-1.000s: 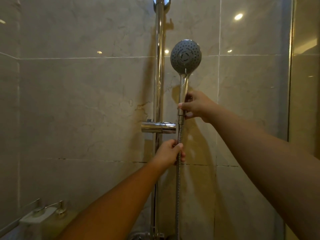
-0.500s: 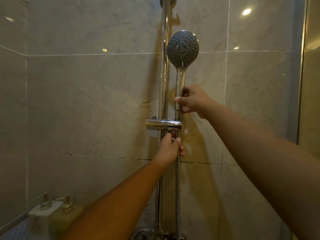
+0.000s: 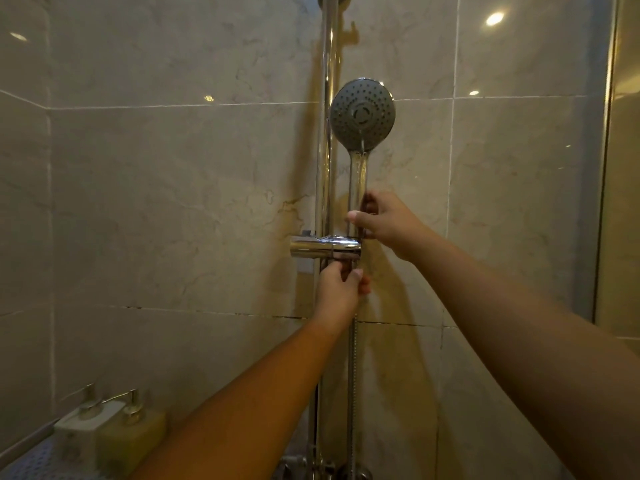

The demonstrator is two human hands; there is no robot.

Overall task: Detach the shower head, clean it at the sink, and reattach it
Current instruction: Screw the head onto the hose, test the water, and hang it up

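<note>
Tiled wall: both hands on bracketed shower head.

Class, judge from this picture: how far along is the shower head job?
Done: shower head stands upright, its handle in the bracket on the rail.
In hand: right hand grips the handle; left hand holds the hose below.
Left: seating it and letting go. Cleaning cannot be judged here.

Round grey shower head upright, chrome handle seated in holder
</note>
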